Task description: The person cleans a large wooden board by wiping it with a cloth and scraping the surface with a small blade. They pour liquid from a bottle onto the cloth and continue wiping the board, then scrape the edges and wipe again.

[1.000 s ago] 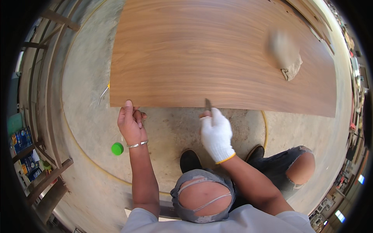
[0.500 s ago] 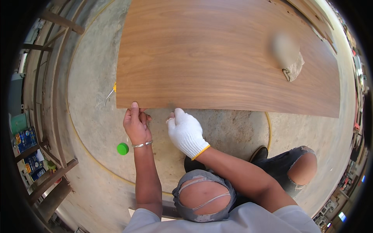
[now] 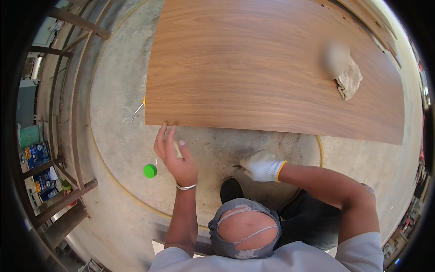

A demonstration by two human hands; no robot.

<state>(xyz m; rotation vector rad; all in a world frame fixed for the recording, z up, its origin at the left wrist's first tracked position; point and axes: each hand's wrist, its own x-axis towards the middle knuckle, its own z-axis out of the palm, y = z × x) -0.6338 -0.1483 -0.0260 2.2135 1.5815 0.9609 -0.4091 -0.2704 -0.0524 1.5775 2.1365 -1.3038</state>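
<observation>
A wide wood-grain panel [image 3: 253,77] lies raised above the floor in front of me. My left hand [image 3: 176,158], bare and with a metal bangle on its wrist, is at the panel's near edge, close to its left corner. Its fingers are apart, the fingertips at or just under the edge, and it holds nothing I can see. Back from the edge and to the right, my right hand [image 3: 263,166] wears a white knit glove. Its fingers are closed, and a small dark tip pokes out from them; what it belongs to is hidden.
A crumpled cloth [image 3: 350,81] lies on the panel beside a blurred patch. A round green lid [image 3: 150,171] is left of my left hand. Yellow hose [image 3: 102,165] curves over the concrete floor. A yellow-handled tool [image 3: 138,110] shows by the panel's left side. Wooden racks [image 3: 74,109] stand left.
My left hand has let go of its pinch on the panel edge and its fingers have spread. My right hand has moved away from the edge, right and toward me. The view has shifted slightly.
</observation>
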